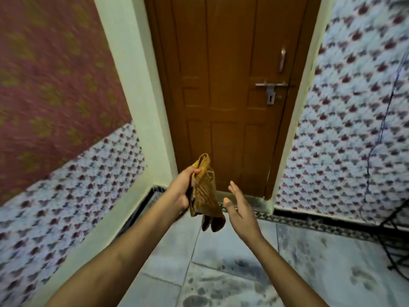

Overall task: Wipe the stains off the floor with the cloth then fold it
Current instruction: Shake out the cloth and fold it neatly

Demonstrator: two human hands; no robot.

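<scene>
Above dark-stained pale floor tiles, crumpled mustard-yellow patterned cloth gripped in closed left hand, right hand open, fingers together; wiping and folding apparently pending.

brown wooden door between patterned tiled walls, pale floor.

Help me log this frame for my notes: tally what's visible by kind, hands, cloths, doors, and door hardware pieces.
Hands: 2, left hand gripping the cloth, right hand open beside it
Cloths: 1, yellow-brown cloth
Doors: 1, brown wooden door, closed
Door hardware: 2, pull handle and latch bolt
Total: 6
</scene>
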